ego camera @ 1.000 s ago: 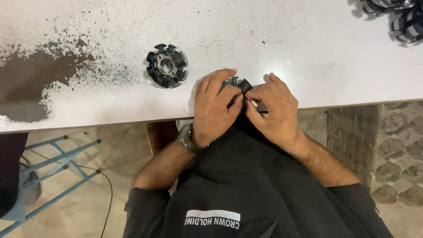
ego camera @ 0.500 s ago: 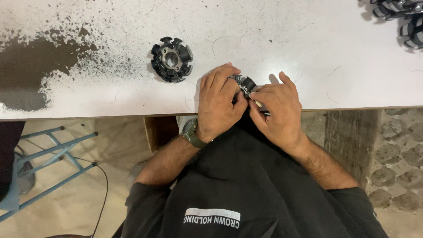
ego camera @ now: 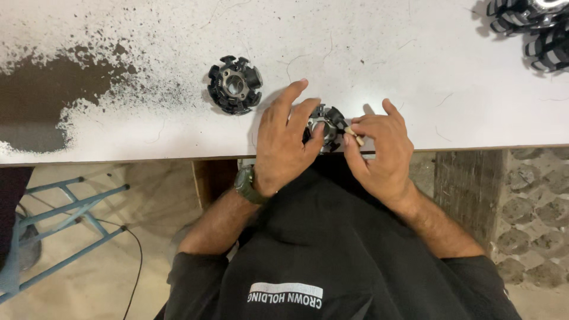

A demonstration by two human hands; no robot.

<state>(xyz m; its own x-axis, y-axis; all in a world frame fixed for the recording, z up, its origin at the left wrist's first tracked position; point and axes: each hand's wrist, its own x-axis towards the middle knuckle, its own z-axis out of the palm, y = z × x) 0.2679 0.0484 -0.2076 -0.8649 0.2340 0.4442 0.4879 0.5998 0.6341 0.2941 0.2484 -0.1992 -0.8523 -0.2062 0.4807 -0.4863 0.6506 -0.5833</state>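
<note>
Black toothed ring [ego camera: 325, 125] at desk [ego camera: 415, 71] edge, pinched by left hand [ego camera: 284, 145] from 9 o'clock; right hand [ego camera: 382, 151], at 3, grips small tan piece [ego camera: 354, 135] w/ fingertips, both hands equally near.

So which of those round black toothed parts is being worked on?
On the white table, look at the near edge in the middle. The black toothed ring sits between the left hand and right hand; its twin lies untouched, further left.

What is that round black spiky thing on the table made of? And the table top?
The round part looks like dark metal: dull black arms around a grey, slightly shiny hub. The table top seems a smooth white coated board, its coating worn to brown at the left.
</note>
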